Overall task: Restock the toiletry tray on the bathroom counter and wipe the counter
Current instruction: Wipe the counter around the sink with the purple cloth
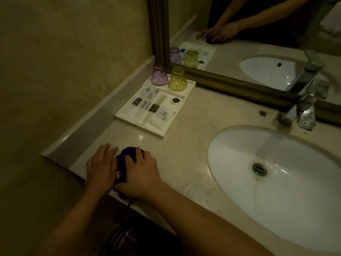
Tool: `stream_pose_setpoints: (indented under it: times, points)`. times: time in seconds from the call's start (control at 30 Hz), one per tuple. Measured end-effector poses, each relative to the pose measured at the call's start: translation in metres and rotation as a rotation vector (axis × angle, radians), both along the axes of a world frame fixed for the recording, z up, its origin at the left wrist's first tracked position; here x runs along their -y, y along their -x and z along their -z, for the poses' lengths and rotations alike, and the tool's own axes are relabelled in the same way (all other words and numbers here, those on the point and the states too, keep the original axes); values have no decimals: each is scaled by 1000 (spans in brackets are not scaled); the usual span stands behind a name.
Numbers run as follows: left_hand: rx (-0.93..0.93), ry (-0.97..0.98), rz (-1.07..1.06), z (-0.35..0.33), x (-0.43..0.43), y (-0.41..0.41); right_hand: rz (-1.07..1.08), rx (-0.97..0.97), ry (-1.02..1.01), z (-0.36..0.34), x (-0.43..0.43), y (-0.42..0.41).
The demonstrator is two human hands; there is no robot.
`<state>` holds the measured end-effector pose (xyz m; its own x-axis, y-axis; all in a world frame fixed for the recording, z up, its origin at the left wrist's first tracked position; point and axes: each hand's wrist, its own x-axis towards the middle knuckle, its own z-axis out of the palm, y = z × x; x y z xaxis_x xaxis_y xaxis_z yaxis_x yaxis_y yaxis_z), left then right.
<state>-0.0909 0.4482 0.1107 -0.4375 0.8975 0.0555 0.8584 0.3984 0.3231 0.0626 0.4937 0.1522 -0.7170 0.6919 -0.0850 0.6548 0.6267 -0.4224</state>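
Observation:
A dark purple cloth (127, 154) lies bunched on the beige marble counter (186, 150) near its front left edge. My left hand (101, 167) presses flat on the cloth's left side. My right hand (140, 174) grips the cloth from the right, fingers curled over it. Behind them the white toiletry tray (166, 131) holds several wrapped sachets and small packets, plus a purple glass (159, 74) and a yellow glass (177, 79), both upside down at its far end.
Water droplets (186, 189) dot the counter right of my hands. The white oval sink (287, 182) fills the right side, with a chrome faucet (304, 109) behind it. A gold-framed mirror (230, 84) runs along the back. A tiled wall stands at the left.

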Motion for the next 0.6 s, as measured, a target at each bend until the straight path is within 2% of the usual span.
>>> stream_pose_setpoints:
  times: [0.07, 0.13, 0.3, 0.43, 0.6]
  points:
    - [49, -38, -11, 3, 0, 5, -43, 27, -99, 4, -3, 2]
    - [49, -60, 4, 4, -1, 6, -14, -23, -116, 2, -13, 5]
    - [-138, 74, 13, 4, -2, 1, 165, -278, 157, -31, -50, -18]
    - [-154, 140, 65, 3, -2, 0, 416, -499, 177, -53, -40, -98]
    - [-160, 164, 126, -3, -1, -4, 645, -474, 65, -54, 21, -202]
